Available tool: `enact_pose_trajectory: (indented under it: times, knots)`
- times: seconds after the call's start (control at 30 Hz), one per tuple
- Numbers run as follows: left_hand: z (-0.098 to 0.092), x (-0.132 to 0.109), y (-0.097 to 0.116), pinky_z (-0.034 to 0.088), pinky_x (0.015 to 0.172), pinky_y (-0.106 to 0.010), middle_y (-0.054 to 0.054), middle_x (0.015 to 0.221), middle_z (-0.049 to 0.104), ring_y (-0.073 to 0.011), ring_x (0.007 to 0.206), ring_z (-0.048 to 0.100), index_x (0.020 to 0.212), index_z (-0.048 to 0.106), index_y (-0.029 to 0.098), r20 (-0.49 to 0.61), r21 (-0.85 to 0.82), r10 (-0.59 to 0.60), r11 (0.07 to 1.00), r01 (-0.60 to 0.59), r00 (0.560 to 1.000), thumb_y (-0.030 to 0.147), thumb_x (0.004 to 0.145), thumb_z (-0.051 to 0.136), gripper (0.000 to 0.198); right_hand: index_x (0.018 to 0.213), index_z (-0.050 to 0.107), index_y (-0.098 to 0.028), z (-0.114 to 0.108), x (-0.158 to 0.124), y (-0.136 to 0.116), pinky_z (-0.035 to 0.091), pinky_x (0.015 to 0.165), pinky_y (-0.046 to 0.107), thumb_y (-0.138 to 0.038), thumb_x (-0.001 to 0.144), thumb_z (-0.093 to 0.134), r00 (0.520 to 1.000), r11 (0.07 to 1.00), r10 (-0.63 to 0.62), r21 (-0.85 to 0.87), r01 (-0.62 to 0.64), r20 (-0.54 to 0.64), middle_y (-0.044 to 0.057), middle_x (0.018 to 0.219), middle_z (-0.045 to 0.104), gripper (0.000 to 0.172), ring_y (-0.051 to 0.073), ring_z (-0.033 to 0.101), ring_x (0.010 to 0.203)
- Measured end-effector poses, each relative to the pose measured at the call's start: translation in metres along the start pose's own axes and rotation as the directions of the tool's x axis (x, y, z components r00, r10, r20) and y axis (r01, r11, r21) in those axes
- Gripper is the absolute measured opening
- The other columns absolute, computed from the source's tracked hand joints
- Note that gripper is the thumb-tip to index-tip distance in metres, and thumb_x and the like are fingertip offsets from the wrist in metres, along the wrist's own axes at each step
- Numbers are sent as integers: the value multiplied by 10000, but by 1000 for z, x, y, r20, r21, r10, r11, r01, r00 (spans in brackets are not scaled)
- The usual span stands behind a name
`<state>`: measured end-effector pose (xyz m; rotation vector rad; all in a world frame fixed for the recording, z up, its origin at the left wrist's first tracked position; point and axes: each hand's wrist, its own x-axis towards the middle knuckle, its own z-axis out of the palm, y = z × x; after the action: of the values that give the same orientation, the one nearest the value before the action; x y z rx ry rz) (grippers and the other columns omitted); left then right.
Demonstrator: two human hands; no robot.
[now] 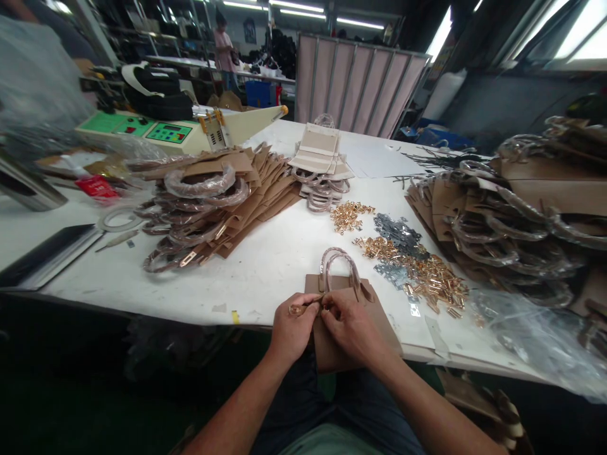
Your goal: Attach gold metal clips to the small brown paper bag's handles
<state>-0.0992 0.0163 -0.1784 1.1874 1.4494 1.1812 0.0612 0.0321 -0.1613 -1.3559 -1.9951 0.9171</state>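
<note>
Here, in the head view, two bare hands meet at the near edge of a white tabletop (265, 265). The left hand (291, 328) pinches a small gold clasp (298, 309) between thumb and fingers. The right hand (348, 325) presses down on a tan bag panel (379, 316), its fingertips closed on the panel's top edge right beside the clasp. The panel lies flat, partly overhanging the tabletop toward the lap, with a wrapped loop handle (337, 265) standing just beyond the hands.

The panel looks light and fairly stiff, like thin board or leather, likely to crease if bent; it seems best held by its edges. The clasp looks small, hard and smooth, so probably slippery and needing a fingertip pinch.

Just beyond and right of the hands lies a scatter of gold fittings (427, 275) and grey metal plates (396, 230). Further left sits a fanned pile of similar panels (222, 196); well to the right is another heap (512, 215).
</note>
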Motion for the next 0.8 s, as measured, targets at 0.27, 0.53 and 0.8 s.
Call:
enact_pose_trajectory:
  times: [0.27,0.53,0.8]
  knots:
    - [-7,3,2,586,767,-299,-88,1066,783,-250,961,725,1082,781,194,92,-78,-17,997,24,996,399,853,701,318,1029,570,-235,4,2,0,445,517,234,-244,911,636,984,951,169,273,-147,-61,-87,609,581,136,139,602,486]
    - [0,12,4,613,645,-305,-62,902,788,-240,781,740,1135,710,152,73,-208,-197,956,208,978,492,751,799,520,962,625,-227,-10,9,-2,432,490,188,-248,864,740,985,897,170,413,-155,-1,-85,622,608,153,123,625,512]
    - [2,14,9,627,652,-334,-66,957,792,-283,833,758,1175,691,187,6,-94,-218,972,217,976,599,671,811,663,902,692,-243,-120,-54,103,479,710,270,-344,932,629,813,926,150,-207,-314,-563,-23,866,697,123,154,636,707]
